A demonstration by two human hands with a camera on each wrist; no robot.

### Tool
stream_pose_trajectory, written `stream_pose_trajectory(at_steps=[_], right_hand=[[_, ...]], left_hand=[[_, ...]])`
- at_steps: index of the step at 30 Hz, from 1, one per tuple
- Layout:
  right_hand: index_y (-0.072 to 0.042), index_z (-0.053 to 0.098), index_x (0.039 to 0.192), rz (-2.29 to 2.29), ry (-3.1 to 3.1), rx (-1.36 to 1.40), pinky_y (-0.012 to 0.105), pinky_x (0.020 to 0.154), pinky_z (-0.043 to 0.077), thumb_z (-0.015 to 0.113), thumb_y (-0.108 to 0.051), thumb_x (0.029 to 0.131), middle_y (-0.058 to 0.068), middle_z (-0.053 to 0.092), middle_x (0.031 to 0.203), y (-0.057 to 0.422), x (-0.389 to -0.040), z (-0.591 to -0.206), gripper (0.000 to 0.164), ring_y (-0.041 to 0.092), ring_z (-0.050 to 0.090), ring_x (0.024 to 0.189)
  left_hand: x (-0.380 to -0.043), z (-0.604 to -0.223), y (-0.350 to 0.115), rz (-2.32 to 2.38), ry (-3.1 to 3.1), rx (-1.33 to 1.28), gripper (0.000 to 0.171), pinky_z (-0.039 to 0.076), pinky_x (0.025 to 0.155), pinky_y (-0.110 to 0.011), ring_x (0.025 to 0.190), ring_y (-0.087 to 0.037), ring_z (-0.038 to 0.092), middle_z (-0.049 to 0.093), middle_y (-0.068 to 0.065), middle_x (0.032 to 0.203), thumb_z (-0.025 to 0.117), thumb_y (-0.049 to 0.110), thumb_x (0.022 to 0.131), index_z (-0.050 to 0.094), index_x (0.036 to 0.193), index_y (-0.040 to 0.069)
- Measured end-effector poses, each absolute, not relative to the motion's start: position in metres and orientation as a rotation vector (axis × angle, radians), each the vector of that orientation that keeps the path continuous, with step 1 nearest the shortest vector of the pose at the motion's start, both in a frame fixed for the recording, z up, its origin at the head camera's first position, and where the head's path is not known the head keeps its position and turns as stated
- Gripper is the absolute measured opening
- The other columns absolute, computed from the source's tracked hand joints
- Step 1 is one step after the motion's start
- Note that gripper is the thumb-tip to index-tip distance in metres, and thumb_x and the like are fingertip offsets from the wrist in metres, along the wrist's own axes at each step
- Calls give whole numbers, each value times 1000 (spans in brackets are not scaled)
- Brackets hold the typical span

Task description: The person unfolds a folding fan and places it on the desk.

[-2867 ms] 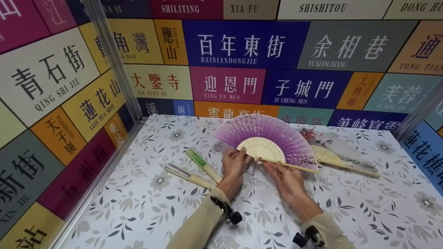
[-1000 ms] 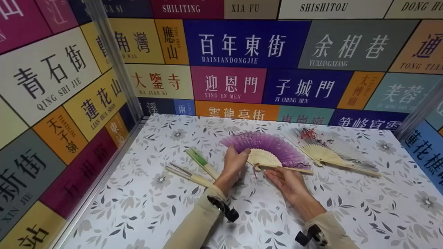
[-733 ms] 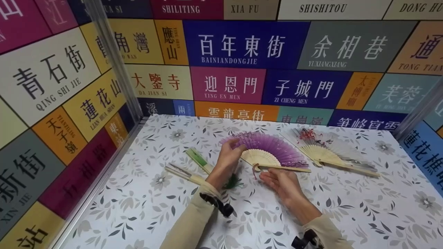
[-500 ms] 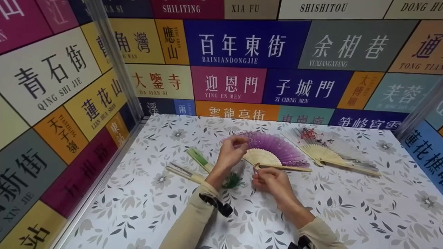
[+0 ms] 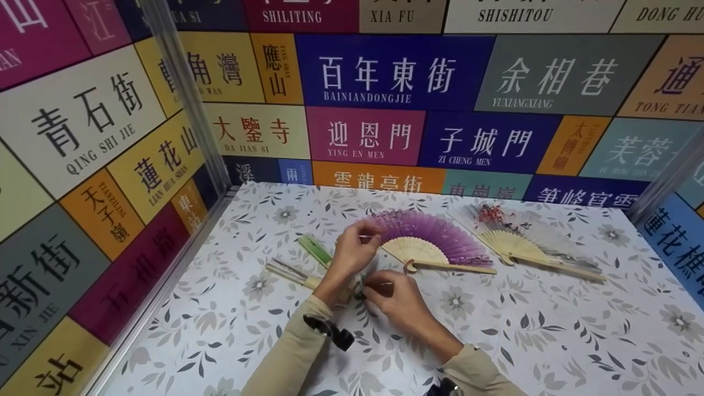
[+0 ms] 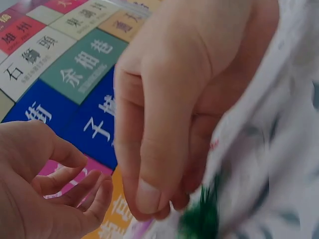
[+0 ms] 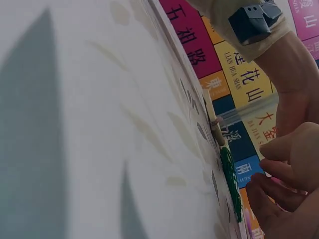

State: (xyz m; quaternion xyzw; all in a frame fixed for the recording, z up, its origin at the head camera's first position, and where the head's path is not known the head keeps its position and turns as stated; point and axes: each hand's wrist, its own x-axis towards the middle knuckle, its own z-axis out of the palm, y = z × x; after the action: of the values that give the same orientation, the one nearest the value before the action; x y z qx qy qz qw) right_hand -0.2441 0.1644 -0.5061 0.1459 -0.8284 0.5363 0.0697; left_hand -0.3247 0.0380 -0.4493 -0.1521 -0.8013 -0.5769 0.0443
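My left hand is loosely curled above the left edge of the spread purple folding fan, holding nothing visible. In the left wrist view its curled fingers show a gap to the thumb. My right hand hovers low beside a green tassel, thumb and forefinger bent towards each other, with nothing seen between them. The right wrist view shows the tassel on the table, apart from the fingers. Partly behind my left forearm lie two closed folding fans, a green one and a pale one.
A spread grey-white folding fan with red blossoms lies right of the purple one. The table has a floral cover. Walls of coloured sign panels stand behind and left.
The purple fan, held up earlier, now lies on the table, less widely spread. My left hand has let go and drawn left. My right hand has left the fan, moving left towards the green tassel.
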Motion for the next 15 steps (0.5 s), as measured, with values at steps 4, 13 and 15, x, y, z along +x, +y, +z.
stream_pose_trajectory(at_steps=[4,13,15], right_hand=[[-8,74,108,1526,-2520,488,37,94,61,76,-12,89,6,76,104,151,-256,-510,19,19,72,99],[-7,74,108,1252,-2627,554,35,82,61,79,-14,86,7,73,102,136,-273,-513,24,21,68,91],[-6,74,110,1231,-2655,568,34,81,59,80,-16,85,8,72,103,134,-274,-512,28,21,67,91]], left_hand=[[-326,-457,16,-1675,-2503,-391,10,61,88,-35,98,-24,71,74,-7,104,65,11,95,71,103,8],[-325,-473,-27,-1364,-2586,-388,9,60,76,-34,85,-20,68,73,-8,94,66,7,93,72,100,6],[-323,-476,-34,-1278,-2618,-364,8,59,73,-33,82,-19,67,72,-7,90,66,4,92,72,97,5]])
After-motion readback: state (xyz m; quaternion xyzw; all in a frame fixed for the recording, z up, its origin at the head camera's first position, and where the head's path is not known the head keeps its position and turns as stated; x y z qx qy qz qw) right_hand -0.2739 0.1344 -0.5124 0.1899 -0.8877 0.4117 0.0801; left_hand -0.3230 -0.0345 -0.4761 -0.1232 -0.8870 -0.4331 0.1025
